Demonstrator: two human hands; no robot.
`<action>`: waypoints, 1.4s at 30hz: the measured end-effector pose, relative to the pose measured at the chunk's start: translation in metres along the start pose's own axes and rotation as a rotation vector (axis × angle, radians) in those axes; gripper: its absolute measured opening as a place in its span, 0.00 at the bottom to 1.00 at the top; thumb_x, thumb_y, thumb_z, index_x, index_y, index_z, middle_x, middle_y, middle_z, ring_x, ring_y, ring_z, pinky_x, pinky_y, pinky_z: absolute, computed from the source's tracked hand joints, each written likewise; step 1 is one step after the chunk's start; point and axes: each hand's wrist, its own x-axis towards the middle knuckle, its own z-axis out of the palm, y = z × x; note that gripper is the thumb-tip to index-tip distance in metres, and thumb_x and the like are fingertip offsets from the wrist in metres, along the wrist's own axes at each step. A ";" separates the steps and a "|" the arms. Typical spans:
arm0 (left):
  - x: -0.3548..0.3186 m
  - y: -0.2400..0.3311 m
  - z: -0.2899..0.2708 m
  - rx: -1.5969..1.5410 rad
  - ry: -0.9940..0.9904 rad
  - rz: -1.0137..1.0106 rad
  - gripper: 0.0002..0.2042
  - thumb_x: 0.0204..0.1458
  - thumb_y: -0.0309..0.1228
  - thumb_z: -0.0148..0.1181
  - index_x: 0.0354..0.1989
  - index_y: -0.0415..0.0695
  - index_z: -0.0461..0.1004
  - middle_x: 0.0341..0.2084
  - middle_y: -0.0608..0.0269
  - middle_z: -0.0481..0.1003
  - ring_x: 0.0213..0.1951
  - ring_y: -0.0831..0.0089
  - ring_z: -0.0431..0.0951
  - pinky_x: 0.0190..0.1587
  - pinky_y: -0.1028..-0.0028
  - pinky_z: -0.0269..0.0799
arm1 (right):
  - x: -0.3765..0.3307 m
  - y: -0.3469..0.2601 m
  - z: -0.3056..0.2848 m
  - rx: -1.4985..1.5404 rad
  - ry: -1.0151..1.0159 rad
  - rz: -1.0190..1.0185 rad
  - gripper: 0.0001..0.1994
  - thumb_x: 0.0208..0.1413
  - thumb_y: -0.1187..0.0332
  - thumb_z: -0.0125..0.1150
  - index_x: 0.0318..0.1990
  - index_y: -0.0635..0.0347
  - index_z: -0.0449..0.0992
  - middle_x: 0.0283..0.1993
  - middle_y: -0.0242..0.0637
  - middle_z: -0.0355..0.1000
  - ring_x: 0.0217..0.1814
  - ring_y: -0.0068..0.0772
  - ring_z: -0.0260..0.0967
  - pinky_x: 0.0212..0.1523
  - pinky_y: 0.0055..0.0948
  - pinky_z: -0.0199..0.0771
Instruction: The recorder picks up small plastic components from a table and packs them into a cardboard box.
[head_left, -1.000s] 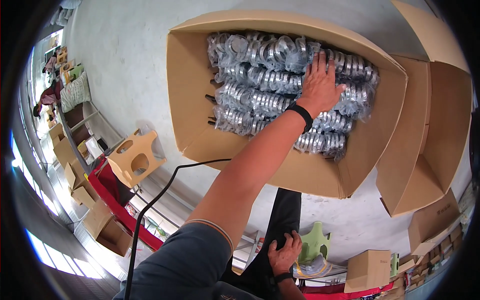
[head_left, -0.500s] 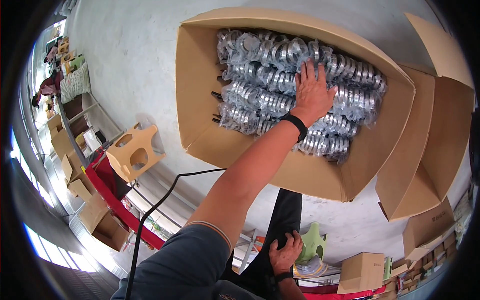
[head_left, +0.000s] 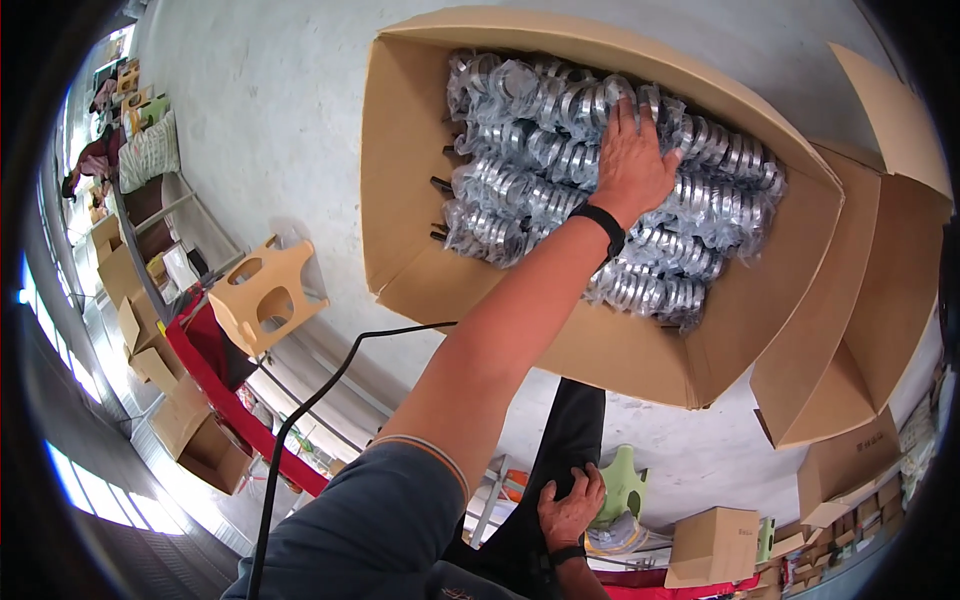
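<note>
1. Leg (head_left: 570, 425), five o'clock: your right hand (head_left: 572, 508) rests there, fingers loosely bent, apparently holding nothing.
2. Your left hand (head_left: 636, 172), towards two o'clock, lies nearly flat on the rings (head_left: 560, 155), gripping nothing visible; best press lightly, evenly.
3. Silvery, plastic-wrapped, they sit in rows inside the carton (head_left: 410, 190), around one o'clock.

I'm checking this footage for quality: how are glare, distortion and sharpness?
Head view: bright strips at lower left look blown out; head view: fisheye distortion bows the large cardboard box; head view: the plastic-wrapped metal rings glint, yet they and the left hand look fairly sharp; head view: clutter at the lower-right rim is too small to make out.
</note>
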 end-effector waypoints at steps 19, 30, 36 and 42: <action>-0.025 -0.043 -0.027 0.065 -0.071 -0.003 0.39 0.68 0.47 0.63 0.77 0.28 0.62 0.80 0.27 0.54 0.82 0.34 0.52 0.83 0.47 0.51 | 0.001 -0.008 0.005 -0.005 -0.007 0.010 0.24 0.52 0.62 0.71 0.57 0.62 0.78 0.69 0.55 0.70 0.73 0.64 0.65 0.72 0.63 0.64; -0.027 -0.052 -0.039 0.068 -0.075 0.022 0.40 0.67 0.47 0.64 0.77 0.29 0.62 0.80 0.28 0.54 0.82 0.34 0.51 0.83 0.46 0.51 | 0.000 -0.011 0.005 -0.034 -0.011 0.004 0.25 0.52 0.63 0.71 0.57 0.63 0.78 0.69 0.56 0.70 0.73 0.64 0.65 0.74 0.63 0.62; -0.024 -0.078 -0.053 0.153 -0.016 -0.032 0.39 0.66 0.47 0.64 0.77 0.31 0.62 0.79 0.31 0.56 0.81 0.33 0.52 0.81 0.42 0.51 | 0.001 -0.015 0.005 -0.037 -0.011 -0.003 0.25 0.52 0.64 0.71 0.58 0.63 0.77 0.69 0.56 0.70 0.73 0.64 0.65 0.75 0.63 0.62; -0.025 -0.086 -0.053 0.145 -0.066 -0.003 0.40 0.67 0.49 0.64 0.78 0.32 0.61 0.80 0.31 0.54 0.82 0.34 0.51 0.81 0.43 0.52 | 0.002 -0.016 0.005 -0.066 -0.016 -0.011 0.26 0.51 0.65 0.71 0.58 0.63 0.77 0.69 0.56 0.70 0.73 0.64 0.65 0.74 0.62 0.63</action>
